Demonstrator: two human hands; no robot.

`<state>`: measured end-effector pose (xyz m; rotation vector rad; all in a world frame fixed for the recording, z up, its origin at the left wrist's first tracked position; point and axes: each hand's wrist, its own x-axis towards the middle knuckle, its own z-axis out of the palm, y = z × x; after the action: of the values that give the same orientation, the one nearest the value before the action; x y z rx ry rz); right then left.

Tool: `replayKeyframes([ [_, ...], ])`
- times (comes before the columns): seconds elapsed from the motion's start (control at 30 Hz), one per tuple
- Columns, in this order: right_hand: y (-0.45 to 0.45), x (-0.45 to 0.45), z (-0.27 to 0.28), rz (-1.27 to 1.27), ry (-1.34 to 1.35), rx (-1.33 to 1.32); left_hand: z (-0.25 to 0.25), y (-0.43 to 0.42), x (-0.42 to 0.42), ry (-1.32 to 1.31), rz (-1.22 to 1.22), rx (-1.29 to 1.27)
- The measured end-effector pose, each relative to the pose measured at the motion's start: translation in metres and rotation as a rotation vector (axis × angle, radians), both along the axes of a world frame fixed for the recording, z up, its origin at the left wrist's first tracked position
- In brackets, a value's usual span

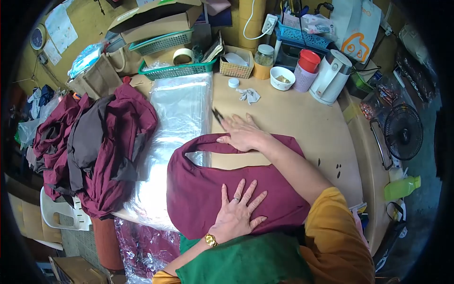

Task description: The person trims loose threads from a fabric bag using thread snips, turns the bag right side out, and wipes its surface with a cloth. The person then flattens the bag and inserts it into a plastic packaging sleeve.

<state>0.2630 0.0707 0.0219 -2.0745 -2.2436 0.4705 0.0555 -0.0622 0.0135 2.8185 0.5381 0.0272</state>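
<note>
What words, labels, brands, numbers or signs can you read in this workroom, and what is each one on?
"eo": orange letters at the top of the white carrier bag; the start of the word is unclear.
Too blurred to read: the marking on the small plastic pack by the blue basket.
Too small to read: anything on the wall papers, the clock or the wristwatch.

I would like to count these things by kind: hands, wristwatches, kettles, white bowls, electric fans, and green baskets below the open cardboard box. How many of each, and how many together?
Hands: 2 (left hand, right hand)
Wristwatch: 1
Kettle: 1
White bowl: 1
Electric fan: 1
Green baskets: 2 (upper basket, lower basket)
Total: 8
</note>
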Motion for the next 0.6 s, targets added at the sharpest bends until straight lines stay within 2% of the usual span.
replayKeyframes([
  [0.1, 0.021, 0.013, -0.010, -0.086, -0.090, 0.072, 0.000, 0.003, 0.000, 0.004, 0.001, -0.012],
  [0.23, 0.059, 0.041, -0.007, -0.061, -0.164, 0.171, 0.000, 0.002, 0.000, 0.005, 0.015, -0.046],
  [0.3, 0.066, 0.058, -0.003, -0.237, 0.013, 0.476, 0.001, 0.005, 0.001, 0.005, 0.032, -0.053],
  [0.37, 0.067, 0.079, -0.023, -0.396, -0.086, 0.619, 0.001, 0.004, 0.001, -0.050, 0.084, -0.067],
  [0.43, 0.067, 0.108, -0.054, -0.409, -0.039, 0.469, 0.003, 0.005, 0.001, -0.051, 0.089, -0.068],
  [0.57, 0.057, 0.121, -0.035, -0.429, -0.061, 0.447, 0.004, 0.003, 0.000, -0.075, 0.091, -0.034],
  [0.6, 0.043, 0.110, -0.005, -0.418, 0.270, 0.305, 0.000, 0.002, -0.002, -0.075, 0.089, -0.037],
])
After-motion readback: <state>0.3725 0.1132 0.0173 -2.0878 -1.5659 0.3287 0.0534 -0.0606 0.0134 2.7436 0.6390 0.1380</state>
